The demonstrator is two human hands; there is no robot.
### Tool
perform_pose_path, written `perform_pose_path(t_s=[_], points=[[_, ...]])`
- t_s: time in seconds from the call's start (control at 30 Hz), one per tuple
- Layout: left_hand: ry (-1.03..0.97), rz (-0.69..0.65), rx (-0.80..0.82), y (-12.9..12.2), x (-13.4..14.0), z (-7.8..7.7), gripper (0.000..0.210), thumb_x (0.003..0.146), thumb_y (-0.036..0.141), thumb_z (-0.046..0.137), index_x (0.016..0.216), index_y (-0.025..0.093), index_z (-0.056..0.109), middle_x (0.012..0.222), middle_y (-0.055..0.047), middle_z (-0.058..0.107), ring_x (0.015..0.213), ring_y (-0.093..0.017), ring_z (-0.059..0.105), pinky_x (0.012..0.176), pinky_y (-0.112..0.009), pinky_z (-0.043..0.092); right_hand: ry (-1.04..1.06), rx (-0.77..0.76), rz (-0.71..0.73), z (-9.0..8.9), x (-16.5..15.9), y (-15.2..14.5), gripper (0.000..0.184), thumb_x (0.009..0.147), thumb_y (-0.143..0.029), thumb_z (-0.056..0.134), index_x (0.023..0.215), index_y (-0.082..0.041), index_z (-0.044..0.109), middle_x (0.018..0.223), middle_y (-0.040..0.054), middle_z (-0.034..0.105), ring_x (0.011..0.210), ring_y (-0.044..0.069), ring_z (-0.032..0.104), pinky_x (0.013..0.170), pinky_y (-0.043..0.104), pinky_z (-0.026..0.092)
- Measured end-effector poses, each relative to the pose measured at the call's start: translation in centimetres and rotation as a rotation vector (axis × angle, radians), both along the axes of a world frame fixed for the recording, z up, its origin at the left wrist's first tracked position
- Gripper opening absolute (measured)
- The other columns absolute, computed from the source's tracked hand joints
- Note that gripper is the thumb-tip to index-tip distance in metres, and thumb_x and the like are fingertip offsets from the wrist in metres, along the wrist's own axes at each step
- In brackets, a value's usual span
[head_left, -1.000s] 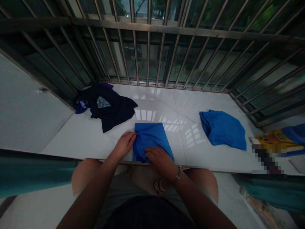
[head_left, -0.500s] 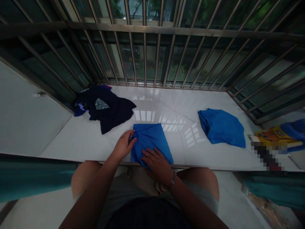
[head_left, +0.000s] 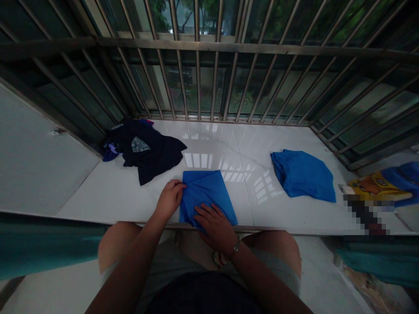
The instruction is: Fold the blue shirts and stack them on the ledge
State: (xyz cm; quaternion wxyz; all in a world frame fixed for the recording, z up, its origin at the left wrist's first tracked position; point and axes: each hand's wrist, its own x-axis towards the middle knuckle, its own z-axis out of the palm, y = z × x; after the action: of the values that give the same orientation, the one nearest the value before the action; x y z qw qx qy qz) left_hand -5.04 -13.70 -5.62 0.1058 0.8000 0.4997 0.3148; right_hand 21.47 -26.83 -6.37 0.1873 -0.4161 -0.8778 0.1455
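Observation:
A folded blue garment (head_left: 209, 192) lies on the sill close to its front edge, wrinkled on its left half. At its left edge is my left hand (head_left: 170, 198), thumb and fingertips pinched together on the fabric. My right hand (head_left: 216, 224) rests flat across the lower part of the same garment, fingers stretched out and slightly spread. To the right, apart from both hands, sits another folded blue garment (head_left: 303, 176). A dark navy garment (head_left: 157, 152) with a grey patterned patch is heaped at the back left, over other purple and blue pieces.
The glossy white tiled sill (head_left: 225, 144) runs between metal window bars (head_left: 198, 83) at the back and my knees in front. A yellow and blue bag (head_left: 379, 185) stands at the right end. A teal curtain (head_left: 42, 246) hangs below on the left.
My left thumb and fingers have closed together at the garment's left edge, where they were spread over it before. My right hand stays flat in the same place.

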Motion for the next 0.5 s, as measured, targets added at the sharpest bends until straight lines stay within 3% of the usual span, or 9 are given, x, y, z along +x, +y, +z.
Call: perform_pose_path(t_s=[0.3, 0.5], points=[[0.032, 0.014, -0.020, 0.0, 0.4, 0.7, 0.027, 0.106, 0.020, 0.054, 0.110, 0.022, 0.080, 0.119, -0.013, 0.076, 0.115, -0.032, 0.073, 0.107, -0.050, 0.062, 0.016, -0.078, 0.044, 1.3, 0.7, 0.0, 0.059, 0.106, -0.046, 0.076, 0.162, -0.030, 0.065, 0.178, 0.0069, 0.057, 0.172, 0.027, 0.039, 0.146, 0.055, 0.017], [0.037, 0.018, -0.033, -0.1, 0.4, 0.8, 0.027, 0.106, 0.020, 0.053, 0.110, 0.022, 0.080, 0.120, -0.014, 0.076, 0.116, -0.033, 0.073, 0.107, -0.050, 0.062, 0.027, -0.052, 0.032, 1.1, 0.5, 0.0, 0.056, 0.107, -0.044, 0.075, 0.161, -0.030, 0.065, 0.177, 0.0060, 0.058, 0.172, 0.027, 0.040, 0.146, 0.055, 0.017]])
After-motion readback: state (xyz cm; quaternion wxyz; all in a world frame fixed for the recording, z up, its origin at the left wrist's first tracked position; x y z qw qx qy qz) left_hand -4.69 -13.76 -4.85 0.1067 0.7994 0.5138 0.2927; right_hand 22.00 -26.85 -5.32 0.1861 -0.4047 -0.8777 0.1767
